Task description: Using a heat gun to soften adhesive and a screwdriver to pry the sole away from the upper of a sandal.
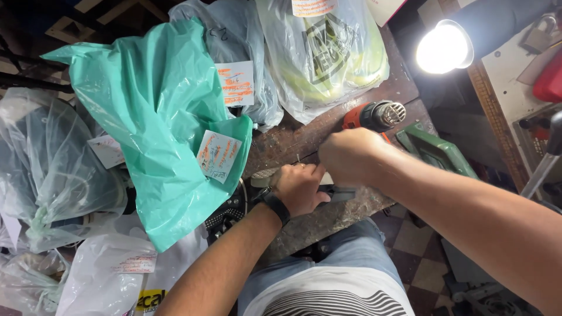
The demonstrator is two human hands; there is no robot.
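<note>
My left hand [300, 188], with a black wristband and a ring, is closed on a small dark object [339, 192] at the edge of a worn wooden bench [304, 137]. A pale, flat part of it shows between my two hands. My right hand [351, 155] is clenched just above and to the right of the left one, and something thin sticks out of it toward the left, too small to name. What lies under the two hands is mostly hidden.
A large green plastic bag [158, 117] with paper tags lies left of my hands. Clear and white bags [328, 52] crowd the bench's back and left. An orange heat gun [374, 115] and a green case [436, 153] sit right. A bright lamp [444, 48] shines above.
</note>
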